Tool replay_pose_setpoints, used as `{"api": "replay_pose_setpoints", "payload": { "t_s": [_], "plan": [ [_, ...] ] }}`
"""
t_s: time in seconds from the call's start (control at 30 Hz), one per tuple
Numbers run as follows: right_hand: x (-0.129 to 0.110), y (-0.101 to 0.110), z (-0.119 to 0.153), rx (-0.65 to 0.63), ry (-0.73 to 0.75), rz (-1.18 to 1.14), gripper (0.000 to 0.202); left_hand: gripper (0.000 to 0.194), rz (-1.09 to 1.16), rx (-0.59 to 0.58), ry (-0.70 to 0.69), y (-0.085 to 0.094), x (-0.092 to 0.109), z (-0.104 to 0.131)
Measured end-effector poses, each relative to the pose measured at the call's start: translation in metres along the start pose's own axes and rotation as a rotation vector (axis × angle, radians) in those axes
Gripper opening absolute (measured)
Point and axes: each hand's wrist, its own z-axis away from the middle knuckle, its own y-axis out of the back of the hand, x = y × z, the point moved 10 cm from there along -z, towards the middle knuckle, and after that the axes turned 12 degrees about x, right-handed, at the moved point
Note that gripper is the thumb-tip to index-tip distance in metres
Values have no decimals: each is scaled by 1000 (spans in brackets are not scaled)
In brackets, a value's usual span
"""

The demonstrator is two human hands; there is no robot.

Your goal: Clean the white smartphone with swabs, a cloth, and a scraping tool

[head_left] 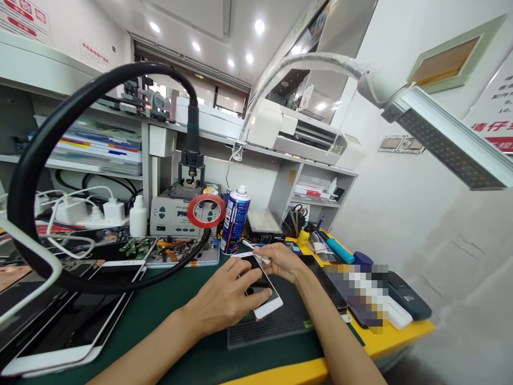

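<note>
A white smartphone (269, 306) with a dark screen lies tilted above a black perforated mat (276, 323). From its left side, my left hand (222, 291) reaches over it, with bent fingers and thumb on the screen, gripping it. At the phone's upper right edge is my right hand (282, 260), its fingers pinched round a thin white stick (248, 244) that looks like a cotton swab. Another white piece shows under those fingers, and I cannot make out its kind. The palm sides of both hands are hidden.
A blue spray can (236, 219) stands just beyond the phone, beside a red tape roll (206, 210) and a hot-air station (176, 211). Its black hose (24, 160) loops across the left. White-framed phone screens (80, 321) lie at left. A lamp (449, 139) hangs upper right.
</note>
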Motion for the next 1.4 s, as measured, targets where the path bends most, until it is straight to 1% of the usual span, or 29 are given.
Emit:
{"api": "replay_pose_setpoints", "payload": {
  "t_s": [0.07,0.2,0.33,0.47,0.57,0.63,0.73,0.87,0.93,1.1,1.17,1.27,1.4],
  "plan": [
    [3,-1,0,-34,-16,10,32,28,29,-42,7,-4,1,1],
    [7,-1,0,-67,-26,13,34,30,73,-149,73,-12,-5,4],
    [9,-2,0,-76,-42,16,29,35,60,-287,120,-18,-11,17],
    [15,-8,2,-117,-88,50,30,39,-11,-383,208,-12,-28,32],
    [21,-14,4,-165,-119,101,30,38,-42,-438,308,-5,-44,40],
    [23,-15,4,-170,-116,141,31,37,-49,-464,381,-3,-54,43],
    [21,-12,6,-154,-88,226,30,35,-5,-479,510,-6,-63,46],
    [14,-9,11,-131,-43,339,21,36,178,-497,686,-21,-67,52],
    [10,-9,13,-110,-20,382,16,36,233,-500,731,-29,-69,53],
    [4,-2,10,-41,42,454,4,34,309,-487,793,-48,-82,52],
    [-1,3,9,-9,72,448,7,36,365,-487,827,-55,-86,54],
    [-12,5,13,5,123,403,19,36,420,-462,902,-57,-94,60],
    [-26,-13,24,-85,230,356,39,35,453,-438,963,-56,-100,71]
  ]
}}
